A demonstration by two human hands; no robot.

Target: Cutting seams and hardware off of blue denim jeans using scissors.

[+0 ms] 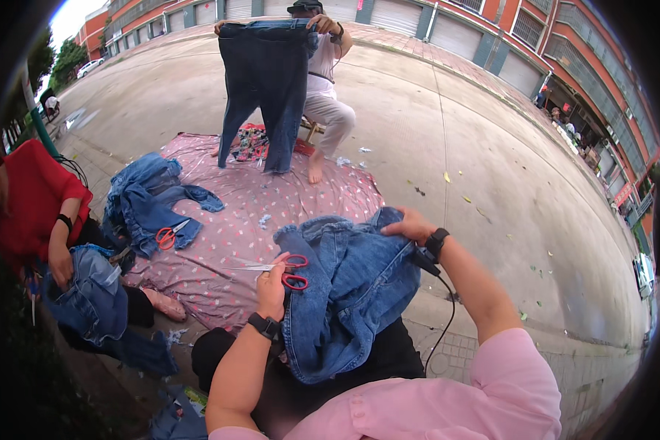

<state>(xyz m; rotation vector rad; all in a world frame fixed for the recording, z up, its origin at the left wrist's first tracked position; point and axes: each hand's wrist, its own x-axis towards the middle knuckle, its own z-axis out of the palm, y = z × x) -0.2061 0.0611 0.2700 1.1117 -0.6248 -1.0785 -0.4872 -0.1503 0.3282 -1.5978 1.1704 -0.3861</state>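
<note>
Blue denim jeans [352, 293] lie bunched across my lap. My right hand [413, 226] grips their far right edge, thumb and fingers closed on the cloth. At the left side of the denim, my left hand [271, 284] is closed around red-handled scissors [295, 281]. The blades point left, away from the jeans, and the handle loops rest over the cloth. How the fingers sit on the scissors is partly hidden.
A pink patterned cloth [323, 192] covers the ground ahead, with denim [143, 194] and orange-handled scissors [166, 237] on it. Opposite, a seated person holds up dark jeans [264, 81]. At left, a person in red [40, 198] handles more denim [88, 290]. A black cable [447, 323] hangs by my right wrist.
</note>
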